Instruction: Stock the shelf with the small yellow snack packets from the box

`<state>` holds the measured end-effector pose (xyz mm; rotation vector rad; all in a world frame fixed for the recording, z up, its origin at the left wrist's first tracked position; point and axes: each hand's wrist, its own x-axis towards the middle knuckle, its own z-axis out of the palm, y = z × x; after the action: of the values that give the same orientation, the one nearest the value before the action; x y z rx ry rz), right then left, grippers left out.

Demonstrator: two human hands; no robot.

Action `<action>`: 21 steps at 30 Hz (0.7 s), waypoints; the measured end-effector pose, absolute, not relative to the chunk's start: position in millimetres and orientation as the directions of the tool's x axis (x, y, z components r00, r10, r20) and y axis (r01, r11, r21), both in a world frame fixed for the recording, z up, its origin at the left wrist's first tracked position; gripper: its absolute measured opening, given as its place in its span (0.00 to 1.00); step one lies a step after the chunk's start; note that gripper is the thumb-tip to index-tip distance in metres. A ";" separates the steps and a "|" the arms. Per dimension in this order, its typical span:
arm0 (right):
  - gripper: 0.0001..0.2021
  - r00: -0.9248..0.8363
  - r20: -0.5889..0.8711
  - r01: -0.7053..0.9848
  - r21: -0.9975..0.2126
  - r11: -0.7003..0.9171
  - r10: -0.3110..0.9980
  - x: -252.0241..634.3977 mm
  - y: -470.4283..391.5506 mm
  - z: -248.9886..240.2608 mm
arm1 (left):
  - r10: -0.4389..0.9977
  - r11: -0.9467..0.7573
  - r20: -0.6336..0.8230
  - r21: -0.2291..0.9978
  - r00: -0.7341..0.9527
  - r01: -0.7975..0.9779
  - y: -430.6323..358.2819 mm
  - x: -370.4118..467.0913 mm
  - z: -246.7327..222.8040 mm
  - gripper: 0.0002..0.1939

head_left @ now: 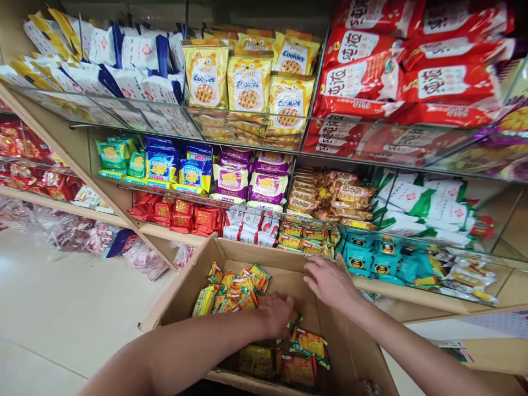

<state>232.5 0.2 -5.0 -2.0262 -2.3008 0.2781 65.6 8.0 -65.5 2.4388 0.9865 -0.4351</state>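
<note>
An open cardboard box [247,254] stands in front of me. On its left side lies a pile of small orange, yellow and green snack packets [237,289]. My left hand [275,314] is down inside the box, right of the pile. Its fingers are curled downward round a green-edged snack packet [295,321], which the hand mostly hides. Nearer me on the box floor lie several more loose packets [309,344]. My right hand [330,283] hovers at the far right inner wall of the box, its fingers apart and holding nothing.
Behind the box, a shelf with glass dividers holds cookie bags [249,82], red bags [358,71], purple packets [268,184] and teal packets [371,256]. Similar orange-green packets [309,236] fill a low compartment just beyond the box. Plastic-bagged goods [144,258] lie on the floor at left.
</note>
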 end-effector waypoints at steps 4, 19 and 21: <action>0.15 -0.078 -0.216 0.833 -0.551 -0.056 0.973 228.2 -9.0 -31.2 | 0.700 -0.342 -0.367 0.581 0.613 0.739 12.9 57.9 -70.5 0.31; 0.20 -0.145 -0.224 0.204 -0.960 -0.192 0.964 231.3 -11.5 -32.3 | 0.760 0.423 -0.293 0.901 0.580 -0.099 33.8 46.0 -41.0 0.36; 0.23 -0.192 -0.144 0.236 -0.967 -0.097 0.971 229.0 -13.8 -31.5 | 0.743 0.369 -0.252 0.927 0.619 -0.066 33.8 47.0 -40.6 0.37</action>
<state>229.0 -13.8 -31.5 -1.3659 -1.4773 1.3424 47.0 33.8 -40.6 1.0764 0.7501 0.5866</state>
